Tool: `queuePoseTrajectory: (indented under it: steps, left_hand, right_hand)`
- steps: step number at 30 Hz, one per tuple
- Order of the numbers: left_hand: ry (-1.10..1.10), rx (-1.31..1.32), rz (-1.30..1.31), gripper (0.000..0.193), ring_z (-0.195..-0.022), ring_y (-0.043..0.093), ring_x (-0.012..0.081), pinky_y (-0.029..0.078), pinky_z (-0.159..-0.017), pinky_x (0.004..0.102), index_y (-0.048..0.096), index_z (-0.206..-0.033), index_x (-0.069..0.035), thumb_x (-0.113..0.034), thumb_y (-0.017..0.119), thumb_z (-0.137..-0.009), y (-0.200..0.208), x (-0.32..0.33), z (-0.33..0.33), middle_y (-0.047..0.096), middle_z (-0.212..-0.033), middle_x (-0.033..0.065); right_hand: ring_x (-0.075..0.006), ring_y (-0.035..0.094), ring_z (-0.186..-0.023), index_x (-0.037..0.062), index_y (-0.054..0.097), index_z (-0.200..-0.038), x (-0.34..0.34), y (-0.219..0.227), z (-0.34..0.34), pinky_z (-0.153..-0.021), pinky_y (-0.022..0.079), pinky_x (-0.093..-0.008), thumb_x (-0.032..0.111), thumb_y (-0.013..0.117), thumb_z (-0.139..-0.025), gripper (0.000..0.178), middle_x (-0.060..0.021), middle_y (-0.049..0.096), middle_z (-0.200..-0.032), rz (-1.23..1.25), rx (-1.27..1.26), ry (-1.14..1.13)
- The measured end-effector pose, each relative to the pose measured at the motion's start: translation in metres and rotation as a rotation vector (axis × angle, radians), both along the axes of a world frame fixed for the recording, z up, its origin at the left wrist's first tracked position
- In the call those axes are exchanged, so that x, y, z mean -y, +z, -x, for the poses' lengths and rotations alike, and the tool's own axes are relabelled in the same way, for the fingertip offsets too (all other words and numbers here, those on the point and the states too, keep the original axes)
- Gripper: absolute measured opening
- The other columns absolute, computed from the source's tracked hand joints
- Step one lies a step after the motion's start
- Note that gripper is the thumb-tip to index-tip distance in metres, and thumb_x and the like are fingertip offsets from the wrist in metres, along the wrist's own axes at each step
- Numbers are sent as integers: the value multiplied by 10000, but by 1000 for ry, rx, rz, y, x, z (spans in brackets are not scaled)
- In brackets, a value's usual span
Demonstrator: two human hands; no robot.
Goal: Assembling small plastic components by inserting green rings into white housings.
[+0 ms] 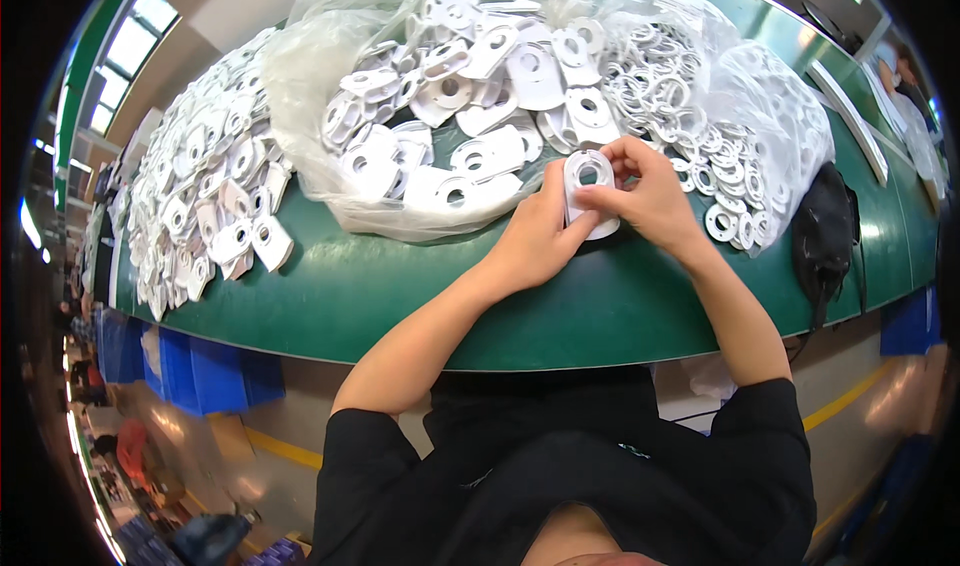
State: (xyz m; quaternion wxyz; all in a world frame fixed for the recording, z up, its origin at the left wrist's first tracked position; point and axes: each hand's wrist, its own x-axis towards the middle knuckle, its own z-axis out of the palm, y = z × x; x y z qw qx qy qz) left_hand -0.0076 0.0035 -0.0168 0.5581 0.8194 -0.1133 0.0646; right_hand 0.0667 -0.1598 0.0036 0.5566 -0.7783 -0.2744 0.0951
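Observation:
Between my two hands, just above the green tabletop, is a white plastic part (pixel 603 228) with a rounded outline and a round hole near its far end. My left hand (pixel 533 228) grips its left side, fingers partly hidden behind it. From the right, my right hand (pixel 650 194) is closed at the ring around the hole, its thumb pressed on the face. Whether a separate ring sits on the part I cannot tell. Beyond my hands lie loose white plates with holes (pixel 470 156) in a clear bag, and white rings (pixel 728 171) are heaped to the right.
A large pile of white parts (pixel 195 176) covers the table's left side. The clear plastic bag (pixel 310 156) spreads across the back. At the right are a black pouch (pixel 825 231) and a long white strip (pixel 850 121). Blue bins (pixel 215 371) stand below the green table's edge (pixel 450 341).

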Motion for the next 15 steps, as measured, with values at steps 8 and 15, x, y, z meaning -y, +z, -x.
queuePoseTrajectory:
  steps: [8,15]
  left_hand:
    - [-230,-389,9,417,-772,583,181,471,-705,320,416,-1148,15,-197,597,-838,35,-29,-7,586,-895,124]
    - [357,-145,266,526,-577,592,146,487,-511,253,330,-1262,54,-197,596,-884,77,-151,-42,673,-772,123]
  right_hand:
    - [-54,547,-632,-11,643,-956,16,-7,-16,-585,452,-201,146,588,-922,171,-6,619,-730,38,-140,82]
    - [-51,525,-615,4,660,-926,10,-2,-11,-576,429,-192,170,597,-916,178,-16,633,-728,-61,-122,7]
